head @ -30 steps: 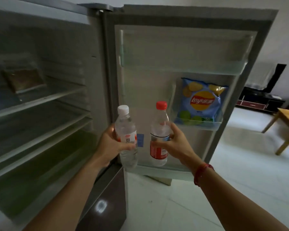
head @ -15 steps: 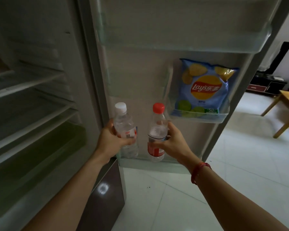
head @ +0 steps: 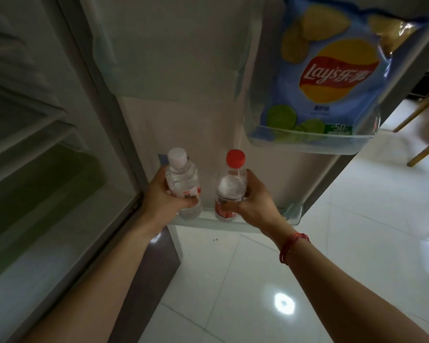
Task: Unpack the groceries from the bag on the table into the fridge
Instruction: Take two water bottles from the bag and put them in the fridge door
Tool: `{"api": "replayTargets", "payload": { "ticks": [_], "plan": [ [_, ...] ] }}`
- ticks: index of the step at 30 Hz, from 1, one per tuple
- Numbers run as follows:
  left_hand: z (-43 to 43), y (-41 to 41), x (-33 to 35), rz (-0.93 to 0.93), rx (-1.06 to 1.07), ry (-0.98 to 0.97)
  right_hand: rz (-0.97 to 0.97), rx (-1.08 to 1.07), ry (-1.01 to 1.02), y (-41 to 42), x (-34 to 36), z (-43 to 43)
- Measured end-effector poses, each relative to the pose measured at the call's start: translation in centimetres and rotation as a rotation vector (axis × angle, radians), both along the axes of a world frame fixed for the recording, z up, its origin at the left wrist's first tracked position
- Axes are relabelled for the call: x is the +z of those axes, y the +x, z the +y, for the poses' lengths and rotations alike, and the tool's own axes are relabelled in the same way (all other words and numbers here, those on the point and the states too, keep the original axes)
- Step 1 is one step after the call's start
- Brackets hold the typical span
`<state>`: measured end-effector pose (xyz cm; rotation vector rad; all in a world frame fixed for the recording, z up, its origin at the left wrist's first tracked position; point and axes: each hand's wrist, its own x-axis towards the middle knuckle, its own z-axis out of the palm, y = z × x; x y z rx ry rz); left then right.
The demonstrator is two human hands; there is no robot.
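The fridge stands open, its door swung toward me. My left hand grips a clear water bottle with a white cap. My right hand grips a clear water bottle with a red cap. Both bottles stand upright with their bases down inside the bottom door shelf, side by side and a little apart. A blue bag of Lay's chips sits in the small door bin above and to the right.
Glass shelves of the fridge interior lie at the left, with a green-tinted drawer below. A white tiled floor spreads at the right. A wooden table leg shows at the far right edge.
Both hands have lowered the two bottles into the bottom door shelf. My head has come closer and tilted down, so the chips bag sits higher and larger in view.
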<state>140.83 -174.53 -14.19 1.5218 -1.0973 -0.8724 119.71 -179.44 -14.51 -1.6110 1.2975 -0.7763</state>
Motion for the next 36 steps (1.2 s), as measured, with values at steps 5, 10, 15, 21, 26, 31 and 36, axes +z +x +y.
{"api": "replayTargets", "payload": {
  "ticks": [5,10,15,21,26,31,36],
  "plan": [
    [-1.9,-1.3,-0.8,-0.044,-0.054,0.016,-0.012,-0.039,-0.012,-1.4,-1.1,-0.7],
    [-3.2,-3.5,-1.7,-0.041,-0.076,0.028,0.005,-0.094,-0.019,-3.5,-2.0,-1.2],
    [-3.9,-5.8,-2.5,-0.027,-0.105,0.048,-0.004,-0.145,-0.003,-5.6,-2.7,-1.7],
    [-4.8,-8.2,-3.5,0.005,-0.163,0.07,-0.021,-0.165,0.035,-7.9,-3.2,-1.9],
    [-5.5,-9.8,-4.7,0.012,-0.165,0.103,-0.023,-0.178,0.057,-8.7,-3.8,-2.3],
    [-6.1,-10.7,-6.2,0.002,-0.18,0.14,0.016,-0.201,0.05,-9.1,-4.5,-2.5],
    [-6.5,-11.3,-6.9,-0.003,-0.203,0.142,0.073,-0.222,0.035,-9.5,-5.1,-2.7]
  ]
}}
